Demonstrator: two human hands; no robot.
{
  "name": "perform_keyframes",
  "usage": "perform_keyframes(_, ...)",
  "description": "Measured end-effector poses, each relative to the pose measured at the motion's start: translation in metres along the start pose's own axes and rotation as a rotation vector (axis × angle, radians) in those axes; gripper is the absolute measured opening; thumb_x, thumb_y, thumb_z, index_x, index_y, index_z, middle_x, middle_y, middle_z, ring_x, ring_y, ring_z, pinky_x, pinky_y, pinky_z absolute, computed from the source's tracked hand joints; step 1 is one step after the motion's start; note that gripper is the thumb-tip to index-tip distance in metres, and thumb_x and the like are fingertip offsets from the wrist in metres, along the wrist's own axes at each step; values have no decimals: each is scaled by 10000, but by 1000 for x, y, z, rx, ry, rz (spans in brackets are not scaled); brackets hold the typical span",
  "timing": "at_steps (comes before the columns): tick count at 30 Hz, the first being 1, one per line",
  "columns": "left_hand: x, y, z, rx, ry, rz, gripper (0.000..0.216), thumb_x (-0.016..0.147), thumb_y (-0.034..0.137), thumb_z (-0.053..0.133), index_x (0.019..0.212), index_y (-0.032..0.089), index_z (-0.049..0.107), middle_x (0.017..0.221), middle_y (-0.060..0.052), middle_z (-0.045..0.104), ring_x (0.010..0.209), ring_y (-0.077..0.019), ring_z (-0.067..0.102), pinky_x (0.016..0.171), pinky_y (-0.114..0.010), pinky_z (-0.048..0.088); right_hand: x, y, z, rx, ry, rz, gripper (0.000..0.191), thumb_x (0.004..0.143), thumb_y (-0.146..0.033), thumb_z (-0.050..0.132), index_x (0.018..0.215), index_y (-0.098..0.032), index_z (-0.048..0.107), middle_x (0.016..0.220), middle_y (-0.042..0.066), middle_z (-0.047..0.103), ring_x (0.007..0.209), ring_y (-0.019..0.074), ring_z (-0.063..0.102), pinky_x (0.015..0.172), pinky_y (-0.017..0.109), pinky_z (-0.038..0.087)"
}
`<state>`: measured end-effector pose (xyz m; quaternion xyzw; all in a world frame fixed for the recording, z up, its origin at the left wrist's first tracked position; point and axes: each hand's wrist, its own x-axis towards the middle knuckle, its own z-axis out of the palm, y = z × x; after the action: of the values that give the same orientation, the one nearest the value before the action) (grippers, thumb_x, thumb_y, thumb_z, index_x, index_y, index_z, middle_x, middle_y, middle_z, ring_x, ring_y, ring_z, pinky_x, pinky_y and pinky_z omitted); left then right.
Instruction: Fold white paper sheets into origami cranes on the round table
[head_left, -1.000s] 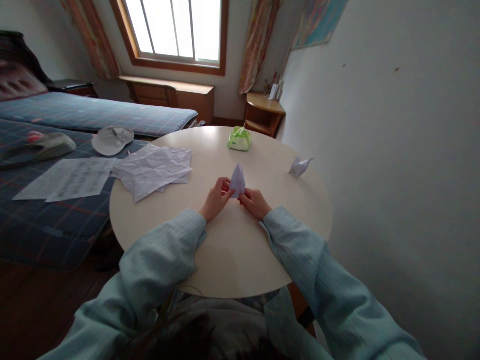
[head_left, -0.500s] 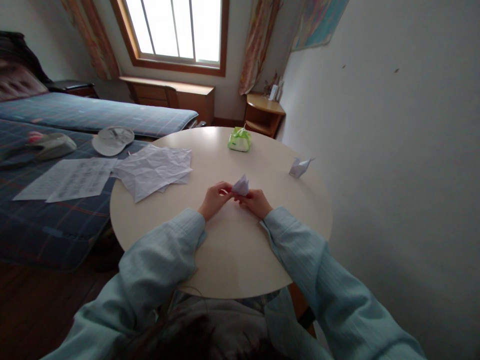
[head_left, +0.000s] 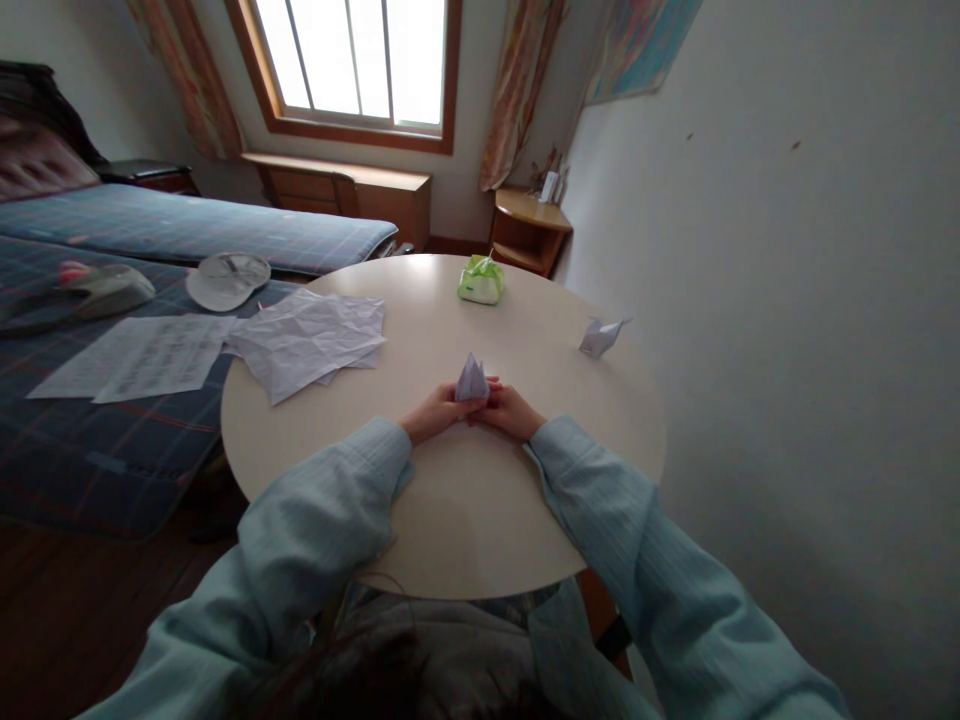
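Note:
A small folded piece of pale paper [head_left: 471, 379] stands point-up at the middle of the round cream table [head_left: 420, 520]. My left hand [head_left: 435, 412] pinches its lower left side with fingers closed. From the right, my right hand [head_left: 510, 410] grips its base, fingers pressed together. Both hands rest low on the tabletop and touch each other under the paper.
A finished folded paper figure [head_left: 600, 335] sits near the table's right edge. A green tissue pack [head_left: 480, 281] lies at the far side. Crumpled sheets [head_left: 307, 340] cover the table's left part. A bed [head_left: 97, 330] with printed pages and a cap stands left.
The folded paper has dropped lower and become more compact, and both hands have sunk onto the tabletop and closed in together under it.

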<state>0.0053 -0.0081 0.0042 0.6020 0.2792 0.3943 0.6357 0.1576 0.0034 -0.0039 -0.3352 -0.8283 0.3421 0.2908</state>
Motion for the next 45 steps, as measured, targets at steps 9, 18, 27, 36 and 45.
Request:
perform_keyframes(9,3,-2,1,-140,28,-80,474,597,402,674,989,137,635,1063,-122,611,766,-189,597,545,-240,476,1,-3,-2,41,-62,97,280,739,-355,532,620,-119,621,568,17,598,566,105,532,571,219,427)
perform_keyframes(18,5,-1,-3,-139,85,-22,443,615,419,662,939,117,639,1003,-131,642,874,-221,606,712,-294,491,1,-9,-2,40,-60,133,331,732,-391,536,537,-130,594,507,7,575,534,99,506,574,226,411)
perform_keyframes(27,4,8,-6,-155,85,-16,472,611,420,678,968,119,611,1070,-144,613,926,-240,599,784,-328,481,1,-12,-3,26,-69,145,340,731,-385,543,501,-135,562,484,-7,540,507,87,477,540,215,386)
perform_keyframes(36,5,10,-4,-236,135,-26,445,648,461,637,903,97,618,1018,-149,636,937,-257,596,860,-393,440,1,-11,-1,58,-95,191,360,715,-423,545,514,-125,554,513,5,541,511,87,465,547,227,378)
perform_keyframes(45,5,13,-6,-267,147,-20,435,665,465,622,904,101,605,1032,-153,628,886,-261,613,797,-414,472,0,-17,-2,118,-109,215,366,699,-451,541,531,-126,528,499,-15,505,480,74,429,513,223,343)
